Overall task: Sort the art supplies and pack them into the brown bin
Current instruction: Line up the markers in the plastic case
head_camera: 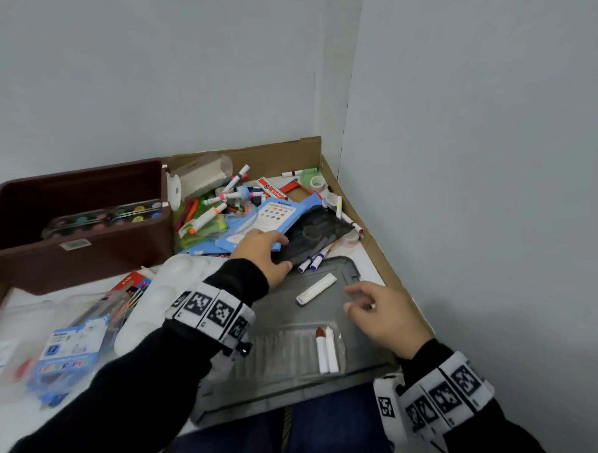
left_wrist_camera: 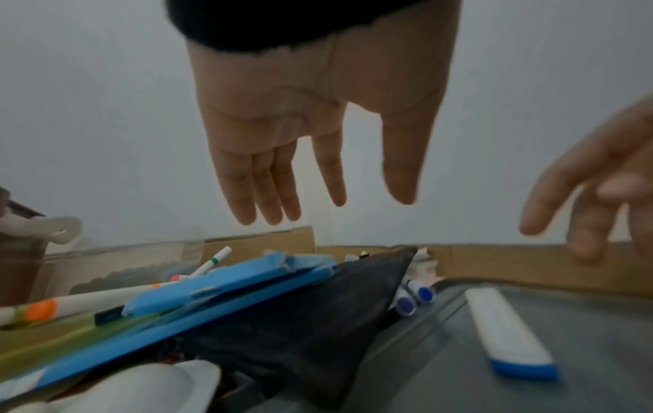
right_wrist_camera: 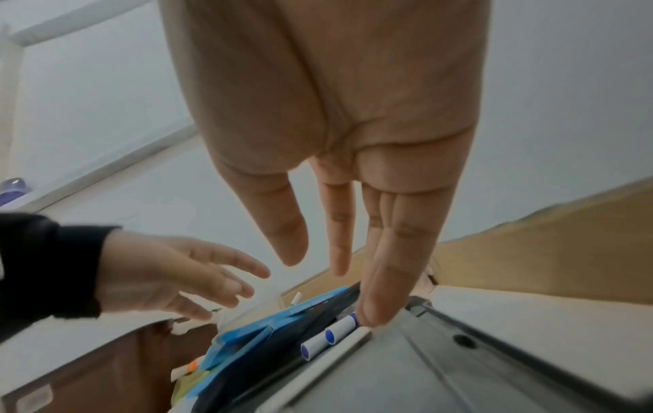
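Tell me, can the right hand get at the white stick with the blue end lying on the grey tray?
Probably yes: the right hand hovers open beside the white stick with the blue end, which lies alone on the grey tray, nothing over it.

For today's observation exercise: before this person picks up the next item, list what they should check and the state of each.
1. Left hand free: ok, fingers straight, holding nothing.
2. Right hand free: ok, relaxed above the grey lid.
3. Brown bin has room: ok, only a paint set shows inside.
4. Black tray free to lift: not ok, blue-capped markers lie against it.
5. What lies beneath the tray: cannot tell.
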### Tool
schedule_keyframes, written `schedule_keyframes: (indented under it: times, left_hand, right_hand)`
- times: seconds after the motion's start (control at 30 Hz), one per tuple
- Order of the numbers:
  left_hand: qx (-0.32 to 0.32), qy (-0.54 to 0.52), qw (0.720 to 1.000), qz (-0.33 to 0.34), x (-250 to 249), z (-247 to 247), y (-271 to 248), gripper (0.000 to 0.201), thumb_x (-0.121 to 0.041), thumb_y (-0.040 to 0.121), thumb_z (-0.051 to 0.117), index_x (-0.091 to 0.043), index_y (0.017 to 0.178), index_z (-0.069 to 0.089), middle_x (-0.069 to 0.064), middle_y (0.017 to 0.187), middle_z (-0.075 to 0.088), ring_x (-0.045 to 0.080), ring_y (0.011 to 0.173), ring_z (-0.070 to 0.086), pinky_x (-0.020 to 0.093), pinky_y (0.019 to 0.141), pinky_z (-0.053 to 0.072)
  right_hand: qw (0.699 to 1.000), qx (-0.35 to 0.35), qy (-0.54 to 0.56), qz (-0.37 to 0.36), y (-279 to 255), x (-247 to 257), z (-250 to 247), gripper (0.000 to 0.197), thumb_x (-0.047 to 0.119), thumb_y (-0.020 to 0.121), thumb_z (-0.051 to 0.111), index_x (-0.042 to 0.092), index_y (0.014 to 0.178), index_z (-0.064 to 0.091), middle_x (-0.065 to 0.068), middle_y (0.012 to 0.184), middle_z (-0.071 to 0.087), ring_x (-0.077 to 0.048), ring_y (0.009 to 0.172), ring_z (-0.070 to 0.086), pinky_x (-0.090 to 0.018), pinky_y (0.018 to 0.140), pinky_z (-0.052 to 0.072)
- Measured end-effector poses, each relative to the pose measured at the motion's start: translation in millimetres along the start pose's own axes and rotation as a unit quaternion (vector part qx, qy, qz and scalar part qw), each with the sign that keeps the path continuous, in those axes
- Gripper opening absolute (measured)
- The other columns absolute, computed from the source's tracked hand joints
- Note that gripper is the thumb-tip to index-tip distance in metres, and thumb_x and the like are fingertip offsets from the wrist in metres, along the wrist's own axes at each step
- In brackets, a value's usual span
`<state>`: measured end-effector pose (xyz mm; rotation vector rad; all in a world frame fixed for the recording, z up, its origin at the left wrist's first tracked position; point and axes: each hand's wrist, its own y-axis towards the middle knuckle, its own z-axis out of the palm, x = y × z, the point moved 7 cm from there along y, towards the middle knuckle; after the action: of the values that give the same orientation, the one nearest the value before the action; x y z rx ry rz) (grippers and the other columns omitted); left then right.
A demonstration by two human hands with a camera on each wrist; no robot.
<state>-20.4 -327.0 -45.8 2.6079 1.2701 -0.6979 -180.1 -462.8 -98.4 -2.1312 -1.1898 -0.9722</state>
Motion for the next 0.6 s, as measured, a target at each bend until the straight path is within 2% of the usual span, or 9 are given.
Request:
schedule_keyframes:
  times: [0.07,0.13,0.2,0.23,0.27,0.33,0.4,0.47,0.6]
  left_hand:
    - [0.048,0.074,0.996,-0.002,3,8,22,0.069,-0.047,0.077,0.066,-0.03,0.136,0.036,0.012,0.135,0.038,0.029,0.123,0.039,0.033,0.096,0.036]
    - [0.107,0.162,0.981,-0.003,7,22,38,0.094,-0.058,0.069,0.069,-0.034,0.144,0.018,0.015,0.146,0.023,0.034,0.134,0.025,0.042,0.107,0.027]
    - [0.151,0.231,0.961,-0.011,12,34,49,0.106,-0.058,0.065,0.072,-0.033,0.145,0.007,0.015,0.149,0.016,0.036,0.136,0.02,0.047,0.11,0.023]
    - [0.164,0.245,0.955,-0.012,15,37,53,0.106,-0.054,0.067,0.073,-0.031,0.146,0.007,0.015,0.147,0.018,0.035,0.134,0.024,0.048,0.109,0.027]
    - [0.169,0.246,0.954,-0.008,16,37,57,0.101,-0.048,0.07,0.073,-0.028,0.146,0.009,0.014,0.145,0.024,0.033,0.132,0.03,0.046,0.106,0.032]
    - [0.149,0.225,0.963,0.01,17,32,64,0.077,-0.039,0.079,0.065,-0.023,0.142,0.023,0.011,0.139,0.036,0.029,0.124,0.041,0.039,0.098,0.041]
    - [0.084,0.178,0.98,0.032,16,18,68,0.046,-0.031,0.086,0.053,-0.021,0.13,0.044,0.01,0.128,0.05,0.026,0.111,0.05,0.031,0.084,0.044]
    - [0.007,0.106,0.994,0.029,19,-3,70,0.028,-0.021,0.087,0.047,-0.019,0.113,0.058,0.011,0.114,0.061,0.027,0.098,0.056,0.027,0.073,0.042]
    - [-0.095,-0.031,0.995,-0.012,41,-46,81,0.022,-0.006,0.085,0.048,-0.015,0.09,0.068,0.008,0.098,0.068,0.023,0.087,0.059,0.021,0.077,0.04]
  right_hand:
    - [0.999,0.005,0.04,0.029,22,3,-4,0.029,0.023,0.087,0.061,0.02,0.116,0.058,0.002,0.091,0.062,-0.007,0.076,0.055,-0.012,0.068,0.043]
    - [0.996,0.008,0.072,0.054,48,6,-5,0.033,0.022,0.087,0.061,0.017,0.119,0.056,-0.002,0.093,0.062,-0.016,0.079,0.056,-0.024,0.077,0.046]
    - [0.994,0.007,0.085,0.071,70,11,-5,0.036,0.021,0.087,0.061,0.015,0.121,0.054,-0.006,0.095,0.06,-0.021,0.084,0.057,-0.03,0.085,0.047]
    - [0.993,0.008,0.091,0.078,80,12,-5,0.036,0.021,0.087,0.06,0.015,0.122,0.053,-0.007,0.098,0.058,-0.023,0.089,0.058,-0.034,0.09,0.048]
    - [0.992,0.008,0.097,0.084,88,14,-5,0.036,0.021,0.087,0.06,0.015,0.122,0.053,-0.007,0.101,0.057,-0.025,0.096,0.059,-0.038,0.093,0.048]
    - [0.991,0.006,0.104,0.086,101,16,-5,0.036,0.021,0.087,0.059,0.015,0.122,0.052,-0.006,0.102,0.057,-0.025,0.101,0.059,-0.041,0.095,0.047]
    - [0.99,-0.007,0.113,0.082,109,19,-6,0.033,0.021,0.088,0.06,0.014,0.119,0.053,-0.007,0.1,0.059,-0.025,0.1,0.059,-0.04,0.093,0.048]
    - [0.989,-0.023,0.12,0.08,116,19,-8,0.027,0.02,0.087,0.06,0.015,0.113,0.055,-0.008,0.099,0.06,-0.026,0.098,0.06,-0.041,0.092,0.049]
    - [0.99,-0.033,0.106,0.086,129,17,-10,0.018,0.018,0.087,0.059,0.018,0.105,0.056,-0.007,0.095,0.061,-0.024,0.093,0.06,-0.035,0.087,0.049]
